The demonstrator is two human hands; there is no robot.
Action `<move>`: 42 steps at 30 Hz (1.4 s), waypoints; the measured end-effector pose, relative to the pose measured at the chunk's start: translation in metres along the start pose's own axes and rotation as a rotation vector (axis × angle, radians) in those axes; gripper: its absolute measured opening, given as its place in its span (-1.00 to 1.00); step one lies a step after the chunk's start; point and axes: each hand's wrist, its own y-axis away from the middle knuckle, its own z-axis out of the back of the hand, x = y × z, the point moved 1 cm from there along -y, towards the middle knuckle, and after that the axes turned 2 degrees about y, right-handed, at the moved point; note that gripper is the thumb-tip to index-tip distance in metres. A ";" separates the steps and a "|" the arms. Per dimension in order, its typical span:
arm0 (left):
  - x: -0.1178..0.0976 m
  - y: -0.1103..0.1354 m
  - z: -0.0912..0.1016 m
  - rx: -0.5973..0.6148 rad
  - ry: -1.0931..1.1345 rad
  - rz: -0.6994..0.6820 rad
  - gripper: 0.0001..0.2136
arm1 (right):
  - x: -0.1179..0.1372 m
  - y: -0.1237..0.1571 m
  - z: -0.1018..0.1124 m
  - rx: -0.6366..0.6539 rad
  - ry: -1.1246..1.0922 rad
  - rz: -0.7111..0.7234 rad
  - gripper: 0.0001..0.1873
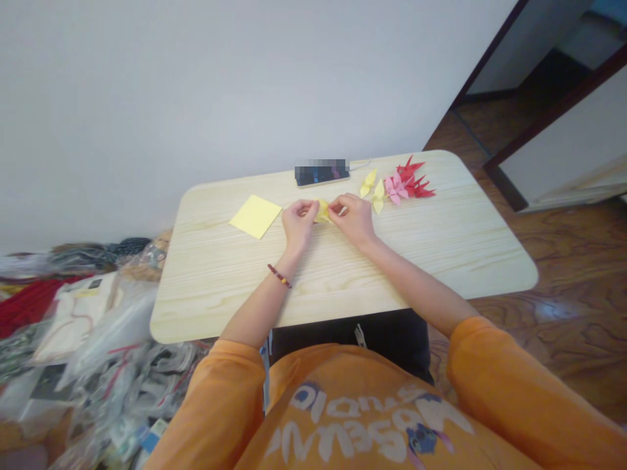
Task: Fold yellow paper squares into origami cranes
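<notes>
Well | left hand (pixel 300 225), right hand (pixel 353 219) together pinching yellow paper (pixel 322 211) (fold unclear) | yellow square (pixel 255 217) beside | origami cranes (pixel 396 188) beyond

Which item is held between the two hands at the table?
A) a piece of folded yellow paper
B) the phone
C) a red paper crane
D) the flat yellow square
A. The left hand and right hand both pinch the folded yellow paper, while the flat yellow square lies apart to the left.
</notes>
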 end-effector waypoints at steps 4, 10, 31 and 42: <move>0.000 0.000 0.001 -0.015 -0.016 -0.027 -0.80 | 0.001 0.000 0.000 0.035 0.087 0.094 -0.88; 0.002 -0.002 0.003 -0.025 -0.055 -0.048 -0.77 | 0.002 0.002 -0.002 0.059 0.159 0.180 -0.86; 0.006 -0.008 0.006 -0.072 0.046 -0.007 -0.84 | 0.004 0.004 -0.002 0.078 0.109 0.158 -0.87; -0.001 -0.011 0.007 0.036 0.157 0.025 -0.73 | -0.004 -0.008 0.000 0.023 -0.531 -0.256 -0.78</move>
